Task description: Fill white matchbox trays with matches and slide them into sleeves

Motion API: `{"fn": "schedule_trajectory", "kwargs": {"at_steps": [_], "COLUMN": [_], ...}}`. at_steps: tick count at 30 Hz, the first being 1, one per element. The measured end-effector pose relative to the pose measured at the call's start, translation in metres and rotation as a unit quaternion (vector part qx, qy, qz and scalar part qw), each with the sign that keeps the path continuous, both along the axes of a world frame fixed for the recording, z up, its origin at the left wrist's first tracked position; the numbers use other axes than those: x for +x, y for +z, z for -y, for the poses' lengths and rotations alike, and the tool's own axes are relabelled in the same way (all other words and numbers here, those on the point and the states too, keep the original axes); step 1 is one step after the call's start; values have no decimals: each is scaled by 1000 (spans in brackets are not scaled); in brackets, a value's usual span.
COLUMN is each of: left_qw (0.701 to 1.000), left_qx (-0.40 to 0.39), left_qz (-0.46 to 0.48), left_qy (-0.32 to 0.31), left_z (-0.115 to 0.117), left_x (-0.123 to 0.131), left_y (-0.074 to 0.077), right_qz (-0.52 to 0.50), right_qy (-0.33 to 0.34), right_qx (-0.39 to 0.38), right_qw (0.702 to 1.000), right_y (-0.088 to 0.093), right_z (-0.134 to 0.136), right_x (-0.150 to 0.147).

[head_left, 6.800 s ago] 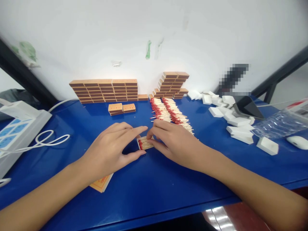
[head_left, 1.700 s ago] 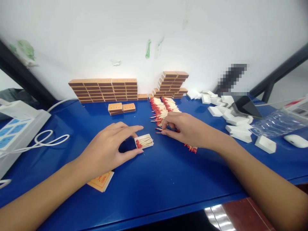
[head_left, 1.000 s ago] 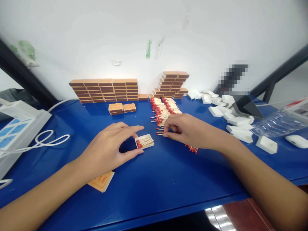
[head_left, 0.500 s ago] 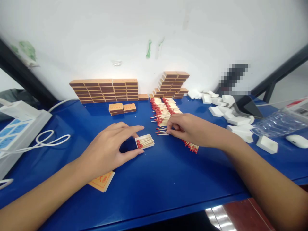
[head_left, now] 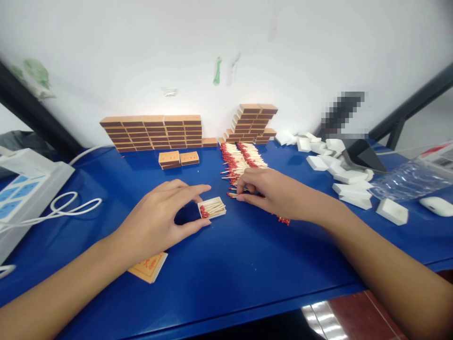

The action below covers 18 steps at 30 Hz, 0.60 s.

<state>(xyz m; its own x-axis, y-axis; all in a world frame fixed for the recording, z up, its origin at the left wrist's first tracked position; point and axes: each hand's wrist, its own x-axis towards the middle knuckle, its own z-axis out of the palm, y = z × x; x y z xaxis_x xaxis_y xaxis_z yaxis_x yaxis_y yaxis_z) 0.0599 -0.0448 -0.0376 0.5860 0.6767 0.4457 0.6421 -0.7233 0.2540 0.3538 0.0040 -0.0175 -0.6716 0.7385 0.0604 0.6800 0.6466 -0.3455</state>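
My left hand (head_left: pixel 161 217) pinches the left end of a small white matchbox tray (head_left: pixel 212 208) between thumb and forefinger; the tray lies on the blue table (head_left: pixel 226 264) and holds several red-tipped matches. My right hand (head_left: pixel 272 193) rests on the near end of a long pile of loose matches (head_left: pixel 240 163), its fingers pinched around a few matches at the pile's edge. An orange matchbox sleeve (head_left: pixel 148 267) lies flat beside my left wrist.
Stacked orange matchboxes (head_left: pixel 155 133) line the wall, with a second stack (head_left: pixel 253 123) and two loose boxes (head_left: pixel 179 159) nearby. White empty trays (head_left: pixel 339 174) lie scattered right, next to a plastic bag (head_left: pixel 410 182) and a mouse (head_left: pixel 437 205). A white device with cable (head_left: pixel 28 193) sits left.
My right hand left the tray and went back to the match pile; in the last half second it slid slightly left with matches. My left hand kept its hold on the tray.
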Motion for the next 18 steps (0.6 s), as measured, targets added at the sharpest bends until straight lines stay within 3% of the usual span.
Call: {"fn": "schedule_trajectory", "kwargs": {"at_steps": [9, 18], "left_qw": [1000, 1000], "left_qx": [5, 21], "left_qz": [0, -1], "left_qy": [0, -2], "left_z": [1, 2], "left_x": [0, 4], "left_y": [2, 0], "right_qz": [19, -52], "right_qy": [-9, 6], "right_qx": [-1, 19], "right_qw": [1000, 998], "right_y": [-2, 6], "right_z": [2, 20], "right_x": [-2, -20]}}
